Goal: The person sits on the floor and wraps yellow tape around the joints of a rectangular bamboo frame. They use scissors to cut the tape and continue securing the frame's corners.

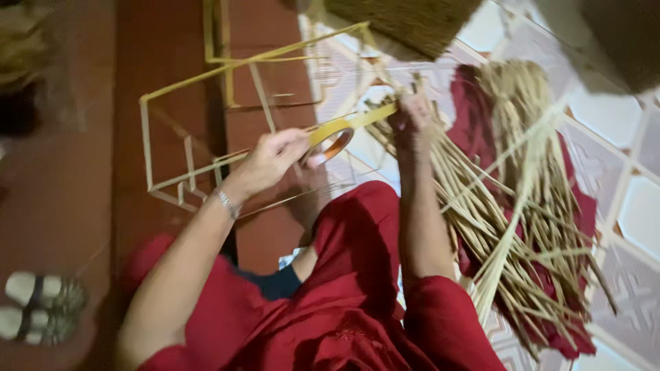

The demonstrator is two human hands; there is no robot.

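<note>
Red clothing (357,302): closest to the lens, bunched over the lap, bottom centre.
Sandals (41,307): one pair, pale with dark straps, far left on the reddish floor (75,172).
Frame (206,130): one, thin yellowish sticks joined into an open box shape, standing on the floor upper left, just beyond the hands.
Bracelet (227,203): one, silvery, on the left wrist.
Left hand (271,161): fingers curled tight round the tape roll, thumb on top.
Tape roll (333,137): one, yellow-tan ring, orange-ish inside, held up at frame height between both hands; strip pulled out to the right.
Right hand (412,120): pinched shut on the free end of the tape strip (371,117), blurry though.
Reeds (509,227): too many to count, pale straw stalks fanned out on one red cloth (481,110), right of the arm.
Tiled floor (632,206): white patterned, far right.
Woven basket (405,20): one, top edge, only partly visible.
</note>
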